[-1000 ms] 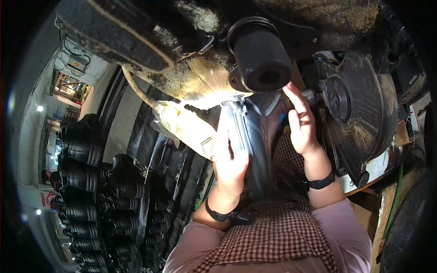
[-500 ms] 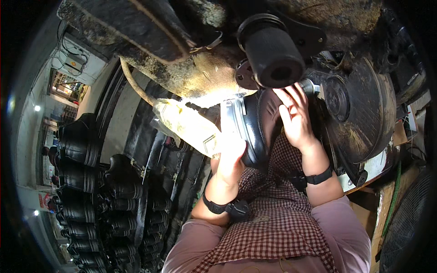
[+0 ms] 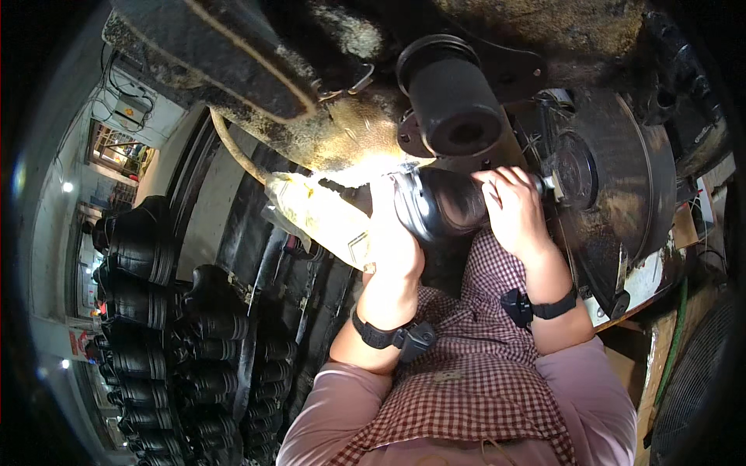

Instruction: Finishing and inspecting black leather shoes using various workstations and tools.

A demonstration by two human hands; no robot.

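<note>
"Where was the glossy black leather shoe [image 3: 458, 206]?"
"Held by the left hand [image 3: 394, 242], below the matte black cylinder [image 3: 451, 97]."
"And the right hand [image 3: 516, 213]?"
"Fingers curled at the shoe's right; grip unclear."

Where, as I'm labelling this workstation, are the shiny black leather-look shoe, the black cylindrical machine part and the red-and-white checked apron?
Black shoe [image 3: 452, 203]: head view, on its glossy upper.
Cylindrical machine part [image 3: 453, 99]: head view, on its side.
Checked apron [image 3: 474, 388]: head view, on its front.
</note>
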